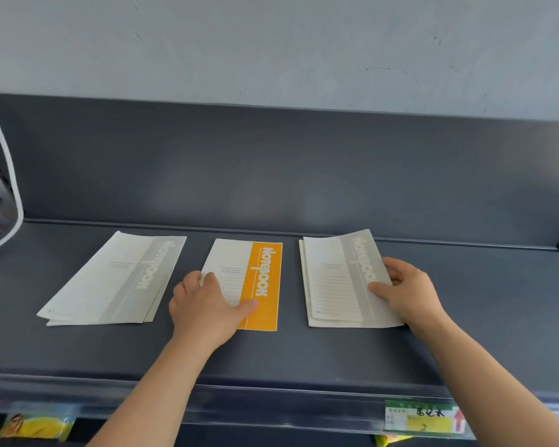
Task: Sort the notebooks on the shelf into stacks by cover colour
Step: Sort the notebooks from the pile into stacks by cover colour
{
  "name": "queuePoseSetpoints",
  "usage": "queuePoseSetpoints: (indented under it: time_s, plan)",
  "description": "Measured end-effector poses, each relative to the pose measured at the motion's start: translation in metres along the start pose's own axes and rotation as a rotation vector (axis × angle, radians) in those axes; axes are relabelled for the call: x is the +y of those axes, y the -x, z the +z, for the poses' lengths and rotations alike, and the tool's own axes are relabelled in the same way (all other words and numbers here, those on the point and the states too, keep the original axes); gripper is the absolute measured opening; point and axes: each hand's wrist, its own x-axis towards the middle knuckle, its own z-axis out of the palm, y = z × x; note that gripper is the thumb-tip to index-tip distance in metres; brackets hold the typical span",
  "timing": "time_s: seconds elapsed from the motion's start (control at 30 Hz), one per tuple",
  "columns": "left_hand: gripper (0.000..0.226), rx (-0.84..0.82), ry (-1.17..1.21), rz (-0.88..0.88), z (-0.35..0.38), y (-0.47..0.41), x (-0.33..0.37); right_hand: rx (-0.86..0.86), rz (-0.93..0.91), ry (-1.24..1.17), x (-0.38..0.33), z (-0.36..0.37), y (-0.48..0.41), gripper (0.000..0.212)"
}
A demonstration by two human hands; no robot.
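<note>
Three groups of notebooks lie on the dark grey shelf (pixel 271 356). A fanned stack of grey-banded notebooks (pixel 110 282) is at the left. An orange-banded notebook (pixel 262 285) lies in the middle, and my left hand (pixel 207 311) rests on its left half, fingers curled over its left edge. A second grey-banded stack (pixel 339 282) lies at the right. My right hand (pixel 407 291) grips its right edge, thumb on top, and the top cover is slightly lifted at the far corner.
The shelf has a tall back panel (pixel 271 169) and a clear price rail along its front lip with a green and yellow label (pixel 423 417) at the right. A white curved object (pixel 4 175) stands at the far left. Yellow packaging (pixel 36 425) shows below.
</note>
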Motion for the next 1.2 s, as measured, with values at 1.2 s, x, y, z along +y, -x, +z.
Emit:
queuePoseSetpoints:
  time_s: [1.2]
  plan:
    - [0.040, 0.149, 0.284, 0.704, 0.005, 0.096, 0.172, 0.335, -0.243, 0.579, 0.055, -0.151, 0.092, 0.045]
